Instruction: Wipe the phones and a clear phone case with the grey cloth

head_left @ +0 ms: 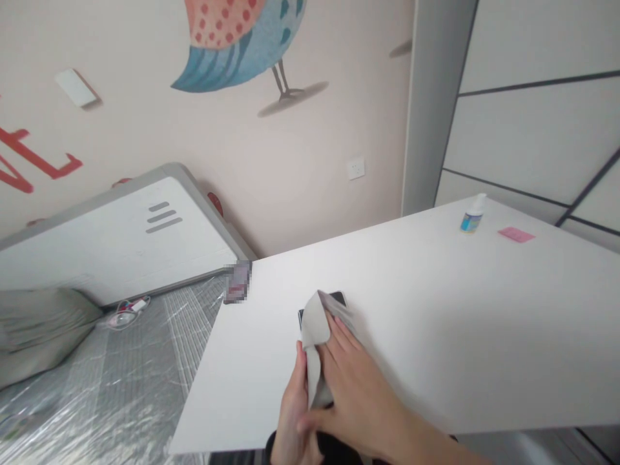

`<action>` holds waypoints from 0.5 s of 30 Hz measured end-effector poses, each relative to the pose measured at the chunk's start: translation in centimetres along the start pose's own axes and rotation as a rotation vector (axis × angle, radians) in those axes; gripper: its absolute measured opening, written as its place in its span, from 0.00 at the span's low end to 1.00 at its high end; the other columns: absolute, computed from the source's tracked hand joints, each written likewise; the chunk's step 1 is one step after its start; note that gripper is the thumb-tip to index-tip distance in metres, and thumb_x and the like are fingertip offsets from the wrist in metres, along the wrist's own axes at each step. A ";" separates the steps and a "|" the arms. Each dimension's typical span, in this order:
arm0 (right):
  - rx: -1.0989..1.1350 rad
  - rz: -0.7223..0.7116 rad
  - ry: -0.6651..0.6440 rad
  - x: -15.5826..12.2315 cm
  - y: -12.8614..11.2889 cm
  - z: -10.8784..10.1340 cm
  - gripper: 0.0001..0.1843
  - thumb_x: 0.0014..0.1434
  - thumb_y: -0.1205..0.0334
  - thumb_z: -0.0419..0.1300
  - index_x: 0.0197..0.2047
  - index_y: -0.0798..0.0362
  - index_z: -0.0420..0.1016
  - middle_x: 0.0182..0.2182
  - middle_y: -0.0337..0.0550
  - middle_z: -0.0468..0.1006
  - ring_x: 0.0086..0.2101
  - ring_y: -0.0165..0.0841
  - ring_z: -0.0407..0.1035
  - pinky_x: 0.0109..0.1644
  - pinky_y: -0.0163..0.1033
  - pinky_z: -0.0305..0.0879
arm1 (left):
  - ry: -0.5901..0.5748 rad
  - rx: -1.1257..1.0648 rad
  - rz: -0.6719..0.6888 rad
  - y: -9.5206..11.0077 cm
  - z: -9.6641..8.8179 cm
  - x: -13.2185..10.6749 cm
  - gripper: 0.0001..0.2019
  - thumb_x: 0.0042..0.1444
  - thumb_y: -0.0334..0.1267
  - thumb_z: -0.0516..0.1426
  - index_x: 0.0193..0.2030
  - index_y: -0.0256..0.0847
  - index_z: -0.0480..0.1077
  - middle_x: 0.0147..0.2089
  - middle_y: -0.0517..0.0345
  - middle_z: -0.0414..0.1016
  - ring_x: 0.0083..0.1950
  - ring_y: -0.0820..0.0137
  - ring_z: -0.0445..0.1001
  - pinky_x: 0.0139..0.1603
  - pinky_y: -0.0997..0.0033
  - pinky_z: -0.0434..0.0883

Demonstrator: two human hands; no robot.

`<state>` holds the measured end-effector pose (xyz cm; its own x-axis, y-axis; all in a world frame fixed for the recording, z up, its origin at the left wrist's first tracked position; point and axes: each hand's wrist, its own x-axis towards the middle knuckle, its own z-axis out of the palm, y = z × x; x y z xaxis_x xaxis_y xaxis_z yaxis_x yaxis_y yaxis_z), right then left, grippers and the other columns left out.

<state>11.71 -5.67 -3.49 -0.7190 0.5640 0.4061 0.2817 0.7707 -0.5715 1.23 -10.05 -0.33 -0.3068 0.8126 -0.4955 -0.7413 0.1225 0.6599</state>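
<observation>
Wall: pale, with a painted bird (242, 42) at the upper middle of the frame; a bed (97, 232) at left.
Table: white (484, 336), across the middle and right; a bottle (471, 216) and pink paper (516, 234) lie near its upper right corner.
Risk: the device could slip toward the table if the right hand pressed harder than the left steadied it; the loose cloth could bunch or slide if it caught on an edge.
Cloth: light grey, soft-looking, folded over at the top; it hides most of the device (338, 298), lower middle, whose dark corner and left edge peek out; whether the device touches the table, I cannot tell.
Right hand (351, 371): laid flat on the cloth (316, 323), fingers straight and close together.
Left hand (294, 394): thumb along the cloth's left side; other fingers hidden, so I cannot tell its grip.
</observation>
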 end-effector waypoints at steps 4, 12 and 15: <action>-0.041 -0.146 0.023 -0.6 -0.2 0.8 0.48 0.63 0.50 0.65 0.76 0.60 0.48 0.71 0.59 0.59 0.69 0.55 0.54 0.71 0.61 0.59 | -0.141 -0.008 -0.131 0.9 0.2 0.0 0.23 0.65 0.54 0.56 0.55 0.41 0.80 0.57 0.51 0.81 0.72 0.56 0.65 0.77 0.58 0.53; -0.009 -0.092 -0.022 -0.5 0.2 -1.1 0.62 0.53 0.27 0.64 0.73 0.70 0.56 0.71 0.67 0.56 0.70 0.60 0.50 0.74 0.64 0.49 | -0.137 -0.101 -0.119 0.3 1.0 -0.3 0.23 0.70 0.51 0.50 0.53 0.39 0.80 0.54 0.50 0.83 0.69 0.59 0.70 0.76 0.62 0.55; -0.013 -0.195 -0.004 -1.5 0.2 -0.5 0.58 0.55 0.30 0.64 0.73 0.67 0.57 0.70 0.65 0.60 0.69 0.56 0.55 0.71 0.59 0.59 | -0.172 -0.087 -0.220 0.8 1.1 -0.3 0.28 0.70 0.54 0.46 0.59 0.36 0.77 0.56 0.45 0.82 0.68 0.55 0.71 0.74 0.57 0.58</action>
<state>13.13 -6.17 -3.86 -0.7633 0.4027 0.5052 0.1449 0.8688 -0.4735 1.37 -9.58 0.92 -0.0327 0.8576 -0.5132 -0.8294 0.2633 0.4928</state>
